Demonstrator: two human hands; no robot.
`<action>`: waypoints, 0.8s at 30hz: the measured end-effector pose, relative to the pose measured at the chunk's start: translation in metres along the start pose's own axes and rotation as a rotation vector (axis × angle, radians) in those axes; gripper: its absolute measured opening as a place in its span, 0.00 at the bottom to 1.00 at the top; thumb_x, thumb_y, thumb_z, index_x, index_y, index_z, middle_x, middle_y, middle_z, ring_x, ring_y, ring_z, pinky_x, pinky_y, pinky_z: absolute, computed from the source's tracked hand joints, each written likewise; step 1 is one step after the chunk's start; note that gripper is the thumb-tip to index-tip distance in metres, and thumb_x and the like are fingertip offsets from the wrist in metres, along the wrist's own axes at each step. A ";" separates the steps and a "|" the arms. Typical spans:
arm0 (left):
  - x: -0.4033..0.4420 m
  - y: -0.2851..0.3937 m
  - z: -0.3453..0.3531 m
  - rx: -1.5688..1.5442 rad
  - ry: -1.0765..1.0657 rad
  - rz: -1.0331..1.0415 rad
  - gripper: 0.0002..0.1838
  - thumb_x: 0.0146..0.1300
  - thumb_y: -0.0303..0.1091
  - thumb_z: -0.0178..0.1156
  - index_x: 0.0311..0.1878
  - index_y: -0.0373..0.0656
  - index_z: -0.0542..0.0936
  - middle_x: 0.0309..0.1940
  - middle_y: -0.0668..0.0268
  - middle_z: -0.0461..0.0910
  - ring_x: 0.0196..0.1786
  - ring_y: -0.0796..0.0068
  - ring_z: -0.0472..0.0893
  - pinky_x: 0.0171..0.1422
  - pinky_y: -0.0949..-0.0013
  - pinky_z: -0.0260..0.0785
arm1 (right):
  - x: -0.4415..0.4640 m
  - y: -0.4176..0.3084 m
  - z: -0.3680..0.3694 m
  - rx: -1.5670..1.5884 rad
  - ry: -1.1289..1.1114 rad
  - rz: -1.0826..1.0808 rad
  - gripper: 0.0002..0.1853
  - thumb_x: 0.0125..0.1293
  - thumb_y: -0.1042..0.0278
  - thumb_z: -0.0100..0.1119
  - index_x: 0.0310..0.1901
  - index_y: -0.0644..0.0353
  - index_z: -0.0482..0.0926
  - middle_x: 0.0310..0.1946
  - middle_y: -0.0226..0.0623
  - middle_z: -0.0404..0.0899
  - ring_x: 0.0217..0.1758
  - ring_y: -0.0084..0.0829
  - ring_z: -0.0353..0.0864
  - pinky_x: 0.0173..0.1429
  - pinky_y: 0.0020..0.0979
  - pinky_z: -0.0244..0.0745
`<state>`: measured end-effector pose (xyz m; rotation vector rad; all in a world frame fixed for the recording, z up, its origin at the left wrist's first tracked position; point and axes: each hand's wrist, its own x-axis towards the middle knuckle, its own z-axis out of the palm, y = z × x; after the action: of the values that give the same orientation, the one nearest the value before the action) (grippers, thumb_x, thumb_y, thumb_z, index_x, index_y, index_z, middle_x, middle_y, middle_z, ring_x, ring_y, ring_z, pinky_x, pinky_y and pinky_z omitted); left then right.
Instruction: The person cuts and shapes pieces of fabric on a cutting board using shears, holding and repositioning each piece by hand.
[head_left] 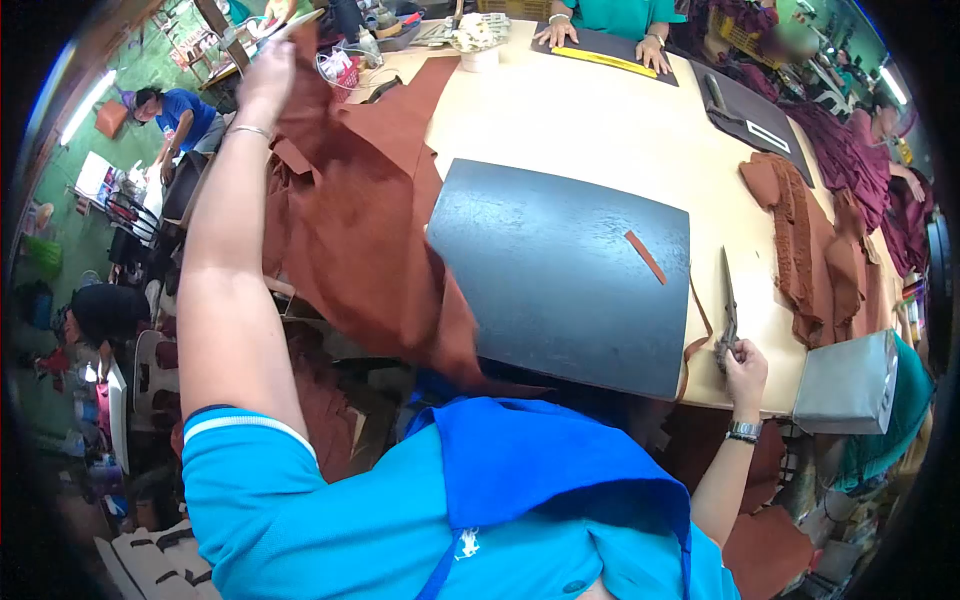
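My left hand [268,75] is raised high at the upper left, closed on the edge of a large reddish-brown leather sheet [370,220]. The leather hangs in folds from it, over the left side of the table and down past the front edge. On the right, my right hand [745,375] is wrapped around the handles of a pair of scissors [729,300]; their blades point away from me along the tabletop. Between the hands lies a black cutting board [560,270], with a narrow brown leather strip [645,257] on it. A thin leather offcut [699,325] curls beside its right edge.
Brown leather pieces [800,250] and a grey metallic block [848,383] lie at the right of the table [540,120]. Across it, another person's hands rest by a yellow ruler [604,62]. A white container [480,58] stands at the back. Other people work around the room.
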<state>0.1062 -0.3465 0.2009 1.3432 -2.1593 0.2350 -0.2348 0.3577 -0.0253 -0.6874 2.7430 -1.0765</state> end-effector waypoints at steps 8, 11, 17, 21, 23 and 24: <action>-0.119 -0.001 0.041 0.063 -0.049 0.138 0.36 0.67 0.66 0.45 0.72 0.58 0.61 0.75 0.58 0.53 0.77 0.52 0.50 0.69 0.24 0.36 | 0.019 0.011 -0.013 -0.362 0.146 -0.099 0.09 0.60 0.68 0.64 0.32 0.65 0.78 0.22 0.37 0.80 0.24 0.25 0.78 0.31 0.28 0.72; -0.222 0.040 0.049 0.108 -0.433 0.094 0.41 0.64 0.69 0.45 0.75 0.59 0.56 0.77 0.56 0.46 0.79 0.52 0.45 0.69 0.23 0.34 | 0.037 0.027 -0.027 -0.434 0.158 0.068 0.15 0.59 0.58 0.64 0.38 0.63 0.80 0.34 0.52 0.82 0.40 0.49 0.82 0.46 0.45 0.75; -0.277 0.014 0.092 0.142 -0.605 -0.044 0.43 0.66 0.68 0.44 0.77 0.57 0.49 0.78 0.54 0.40 0.79 0.49 0.40 0.71 0.25 0.36 | 0.019 -0.014 -0.021 -0.673 0.302 -0.187 0.12 0.52 0.59 0.66 0.31 0.57 0.79 0.32 0.42 0.81 0.37 0.44 0.80 0.44 0.45 0.75; -0.256 0.105 -0.013 -0.876 -0.211 0.313 0.31 0.70 0.46 0.53 0.67 0.33 0.66 0.66 0.54 0.68 0.71 0.61 0.64 0.76 0.61 0.50 | 0.005 -0.048 -0.006 -0.422 0.325 -0.174 0.12 0.56 0.57 0.65 0.39 0.53 0.82 0.35 0.38 0.81 0.44 0.39 0.79 0.47 0.42 0.72; -0.289 0.148 -0.091 -1.188 -0.188 0.449 0.31 0.70 0.48 0.51 0.63 0.27 0.68 0.60 0.50 0.72 0.62 0.61 0.73 0.72 0.59 0.57 | -0.005 -0.058 0.013 -0.518 0.310 -0.255 0.11 0.59 0.57 0.64 0.38 0.54 0.81 0.34 0.38 0.81 0.43 0.39 0.80 0.47 0.41 0.72; -0.272 0.162 -0.102 -1.534 -0.237 1.060 0.30 0.68 0.52 0.53 0.54 0.29 0.72 0.44 0.56 0.80 0.43 0.69 0.80 0.54 0.61 0.71 | -0.008 -0.061 0.023 -0.562 0.302 -0.303 0.11 0.60 0.57 0.63 0.37 0.54 0.81 0.33 0.38 0.81 0.42 0.39 0.80 0.46 0.40 0.72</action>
<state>0.0933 -0.0170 0.1566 -0.6474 -2.0280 -1.0229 -0.1992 0.3084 -0.0020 -1.1187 3.3207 -0.4547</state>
